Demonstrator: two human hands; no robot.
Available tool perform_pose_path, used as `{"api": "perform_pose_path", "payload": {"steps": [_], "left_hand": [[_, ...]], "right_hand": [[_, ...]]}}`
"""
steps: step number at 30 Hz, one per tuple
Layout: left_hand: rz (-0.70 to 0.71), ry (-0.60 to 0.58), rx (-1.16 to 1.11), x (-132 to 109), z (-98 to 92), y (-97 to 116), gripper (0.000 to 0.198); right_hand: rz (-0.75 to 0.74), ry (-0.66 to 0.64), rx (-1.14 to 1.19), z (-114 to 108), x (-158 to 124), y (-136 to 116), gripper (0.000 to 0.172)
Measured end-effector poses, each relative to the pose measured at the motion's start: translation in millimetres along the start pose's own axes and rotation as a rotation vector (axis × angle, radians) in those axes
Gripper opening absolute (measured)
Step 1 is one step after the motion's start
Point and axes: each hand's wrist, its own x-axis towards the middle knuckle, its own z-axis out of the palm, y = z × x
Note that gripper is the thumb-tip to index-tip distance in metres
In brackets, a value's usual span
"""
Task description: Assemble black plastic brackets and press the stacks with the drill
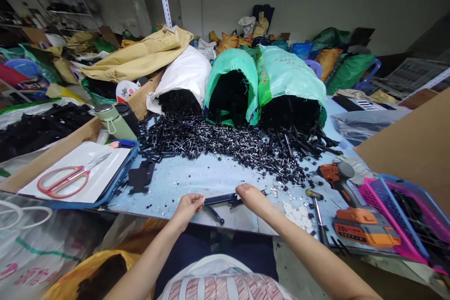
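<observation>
Pinching black bar (221,199), hands (188,207) (253,200) apart

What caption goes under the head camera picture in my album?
Left hand and right hand hold a black bar near a heap of small parts.

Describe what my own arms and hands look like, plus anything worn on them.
Your left hand and right hand wear no gloves, and no sleeve, watch or bracelet shows on either forearm. Between the arms shows a top with reddish and white stripes, and dark navy trousers.
</observation>
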Motion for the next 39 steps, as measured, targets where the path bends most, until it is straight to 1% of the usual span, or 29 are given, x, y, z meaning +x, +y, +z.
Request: {"api": "perform_pose_path", "payload": {"steps": [4, 6, 8, 10, 12, 14, 17, 20, 22, 24, 26, 27, 28, 30, 32, 33, 35, 37, 39], "left_hand": [[-0.002, -0.039, 0.067, 3, -2.5, -5, 0.034], [0.075, -0.004, 0.168, 4, -2.0, -8, 0.031], [0.249, 0.085, 0.343, 2, 0.4, -10, 0.026], [0.478, 0.166, 0.555, -3, 4.4, -13, 0.022], [0.678, 0.196, 0.768, -9, 8.5, -20, 0.024], [0.796, 0.191, 0.961, -14, 11.0, -29, 0.028], [0.845, 0.190, 1.172, -13, 8.9, -41, 0.030], [0.904, 0.163, 1.266, -7, 1.9, -46, 0.030], [0.975, 0.149, 1.302, -6, -2.0, -44, 0.029], [1.030, 0.188, 1.336, -9, -1.2, -40, 0.027], [1.058, 0.274, 1.347, -13, 7.3, -37, 0.025], [1.070, 0.292, 1.344, -14, 14.7, -36, 0.026], [1.077, 0.277, 1.339, -14, 23.8, -35, 0.028], [1.050, 0.174, 1.327, -10, 44.3, -32, 0.041], [0.947, 0.072, 1.322, 0, 61.8, -30, 0.057], [0.887, 0.038, 1.317, 6, 67.5, -28, 0.061], [0.824, -0.042, 1.302, 17, 71.8, -25, 0.060], [0.837, -0.146, 1.287, 24, 69.1, -23, 0.054], [0.842, -0.184, 1.273, 26, 65.1, -23, 0.049]], "right_hand": [[-0.093, 0.004, 0.005, 1, 3, -2, 0.016], [-0.080, 0.017, 0.010, 1, 4, -1, 0.016], [-0.031, 0.021, 0.023, 2, 6, 1, 0.014], [-0.005, 0.005, 0.047, 2, 7, 3, 0.013], [-0.024, -0.014, 0.057, 2, 8, 3, 0.012], [-0.060, -0.009, 0.046, 3, 9, 3, 0.011], [-0.086, 0.020, 0.052, 7, 11, 2, 0.009], [-0.111, 0.076, 0.116, 17, 9, 8, 0.016], [-0.185, 0.168, 0.187, 29, 5, 19, 0.021], [-0.306, 0.261, 0.270, 43, 1, 31, 0.025], [-0.392, 0.314, 0.330, 59, -2, 43, 0.038], [-0.404, 0.328, 0.350, 66, -2, 47, 0.044], [-0.401, 0.339, 0.365, 74, -1, 49, 0.048], [-0.374, 0.371, 0.386, 88, -1, 50, 0.051], [-0.319, 0.422, 0.385, 98, -2, 46, 0.049], [-0.282, 0.454, 0.373, 102, -4, 43, 0.048], [-0.228, 0.494, 0.338, 107, -9, 38, 0.043], [-0.236, 0.475, 0.316, 108, -14, 35, 0.040], [-0.243, 0.462, 0.326, 108, -16, 35, 0.043]]}}
